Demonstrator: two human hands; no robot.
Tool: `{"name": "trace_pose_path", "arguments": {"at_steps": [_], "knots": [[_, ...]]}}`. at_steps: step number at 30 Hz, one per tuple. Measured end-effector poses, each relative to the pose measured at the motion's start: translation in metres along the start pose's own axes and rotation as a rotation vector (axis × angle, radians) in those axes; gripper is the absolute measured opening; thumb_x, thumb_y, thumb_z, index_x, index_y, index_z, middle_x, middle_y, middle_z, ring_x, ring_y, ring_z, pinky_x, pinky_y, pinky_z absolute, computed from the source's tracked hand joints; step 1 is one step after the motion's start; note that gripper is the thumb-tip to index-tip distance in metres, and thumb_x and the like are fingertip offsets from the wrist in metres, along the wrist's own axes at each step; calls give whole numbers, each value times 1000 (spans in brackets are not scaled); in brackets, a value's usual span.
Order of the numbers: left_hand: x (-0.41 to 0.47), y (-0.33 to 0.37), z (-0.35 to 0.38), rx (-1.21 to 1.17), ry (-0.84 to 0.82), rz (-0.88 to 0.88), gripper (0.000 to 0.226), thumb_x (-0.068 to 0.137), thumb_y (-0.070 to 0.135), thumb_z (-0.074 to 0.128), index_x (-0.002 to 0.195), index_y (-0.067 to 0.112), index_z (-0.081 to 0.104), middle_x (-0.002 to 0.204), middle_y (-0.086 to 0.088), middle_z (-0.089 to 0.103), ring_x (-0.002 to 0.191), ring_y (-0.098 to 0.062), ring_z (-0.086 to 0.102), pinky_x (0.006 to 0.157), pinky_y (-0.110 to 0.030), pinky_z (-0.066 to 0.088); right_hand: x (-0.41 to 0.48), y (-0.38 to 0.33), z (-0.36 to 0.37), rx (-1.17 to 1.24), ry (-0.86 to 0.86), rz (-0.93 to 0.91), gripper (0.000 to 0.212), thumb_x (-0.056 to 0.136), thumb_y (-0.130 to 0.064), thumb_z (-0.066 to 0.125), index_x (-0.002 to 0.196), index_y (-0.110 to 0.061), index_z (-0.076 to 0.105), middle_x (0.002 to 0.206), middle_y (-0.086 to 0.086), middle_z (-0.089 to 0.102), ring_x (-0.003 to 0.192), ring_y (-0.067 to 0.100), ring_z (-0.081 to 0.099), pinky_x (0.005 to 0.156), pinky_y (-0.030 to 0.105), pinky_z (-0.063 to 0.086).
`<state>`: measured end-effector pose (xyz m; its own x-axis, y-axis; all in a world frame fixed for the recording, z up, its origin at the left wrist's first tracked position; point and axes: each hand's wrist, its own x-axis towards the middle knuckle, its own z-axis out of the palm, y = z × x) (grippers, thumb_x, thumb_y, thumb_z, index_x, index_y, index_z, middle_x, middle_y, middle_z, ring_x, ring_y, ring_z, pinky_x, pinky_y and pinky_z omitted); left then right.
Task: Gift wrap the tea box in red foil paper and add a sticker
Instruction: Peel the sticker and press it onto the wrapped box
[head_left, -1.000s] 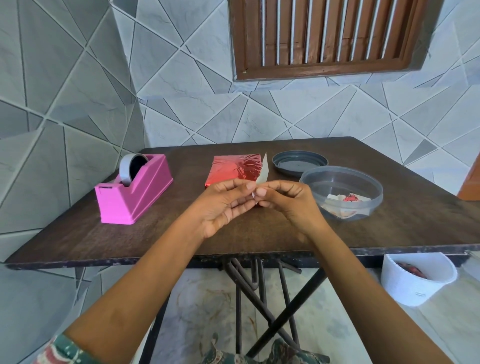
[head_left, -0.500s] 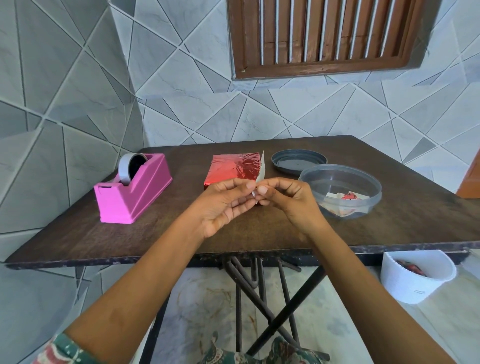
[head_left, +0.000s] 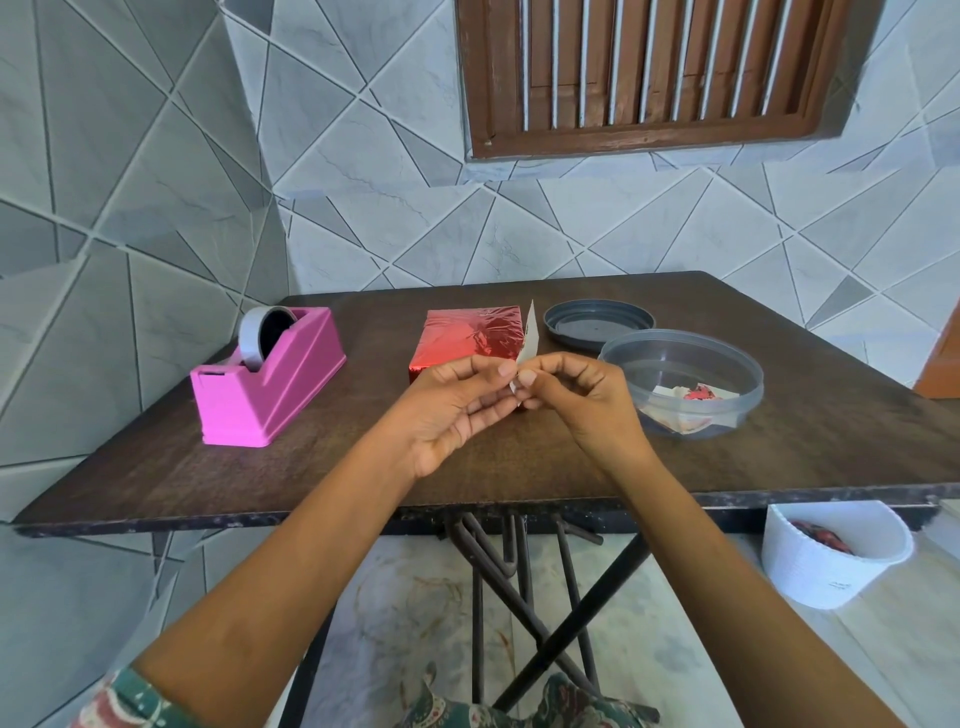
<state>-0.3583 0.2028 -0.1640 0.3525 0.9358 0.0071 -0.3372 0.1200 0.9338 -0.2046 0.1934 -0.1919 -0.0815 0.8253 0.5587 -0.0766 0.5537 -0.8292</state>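
Two hands up front, left hand (head_left: 457, 400) and right hand (head_left: 576, 395), with one white paper slip (head_left: 530, 338). One red foil-wrapped box (head_left: 470, 335), one pink tape dispenser (head_left: 270, 395), one tape roll (head_left: 255, 332) on it, one grey lid (head_left: 597, 325), one clear round container (head_left: 748, 410), one white tub (head_left: 821, 571) down on the floor, one wooden table (head_left: 156, 467).

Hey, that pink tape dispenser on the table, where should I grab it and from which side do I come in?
I'd come from above with the left hand, nearest to it, once it frees the sticker paper. Span the two long side walls of the pink tape dispenser mid-body: they are flat and parallel, while the tape roll fills the tall far end.
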Motion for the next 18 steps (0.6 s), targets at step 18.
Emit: {"name": "trace_pose_path", "arguments": {"at_steps": [18], "knots": [[-3, -1, -2, -11, -28, -33, 5, 83, 5, 59, 81, 7, 64, 75, -3, 70, 70, -9, 68, 67, -19, 57, -3, -1, -1, 100, -24, 47, 14, 78, -9, 62, 88, -2, 68, 73, -2, 71, 70, 7, 65, 67, 16, 52]]}}
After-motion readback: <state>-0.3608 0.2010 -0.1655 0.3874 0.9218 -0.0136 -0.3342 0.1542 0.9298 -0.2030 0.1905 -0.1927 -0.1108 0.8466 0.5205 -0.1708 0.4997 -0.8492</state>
